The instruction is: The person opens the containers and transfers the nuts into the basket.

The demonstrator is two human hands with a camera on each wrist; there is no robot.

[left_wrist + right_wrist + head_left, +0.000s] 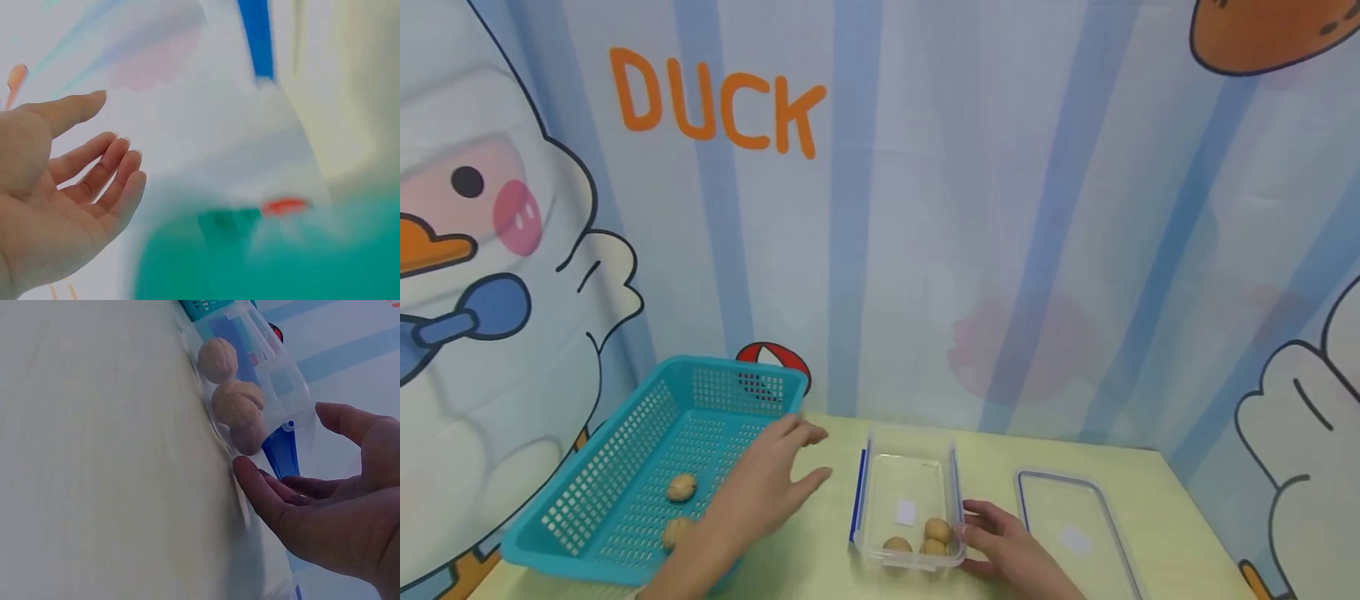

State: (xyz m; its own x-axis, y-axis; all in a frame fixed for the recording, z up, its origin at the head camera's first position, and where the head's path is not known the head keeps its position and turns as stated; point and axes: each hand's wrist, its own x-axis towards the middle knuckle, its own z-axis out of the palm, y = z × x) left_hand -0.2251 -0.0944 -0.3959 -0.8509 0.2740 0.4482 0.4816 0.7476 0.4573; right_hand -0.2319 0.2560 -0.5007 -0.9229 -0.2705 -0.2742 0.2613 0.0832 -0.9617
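A clear plastic box (pixel 910 475) with blue side clips stands on the table, with several walnuts (pixel 217 360) gathered at its near end. At its right side is my right hand (pixel 1007 546), fingers spread loosely with the thumb by the near right rim; whether it touches the wall is hard to tell. My left hand (pixel 767 479) hangs over the right side of a turquoise basket (pixel 737 363), fingers loosely bent and holding nothing. Inside the basket lie a walnut (pixel 681 487) and another walnut (pixel 676 533) partly hidden by my left forearm.
A clear lid (pixel 1078 504) with a blue seal lies flat to the right of the box. Pale yellow tabletop (pixel 820 533) separates basket and box. A printed curtain (pixel 917 233) with a duck picture hangs behind the table.
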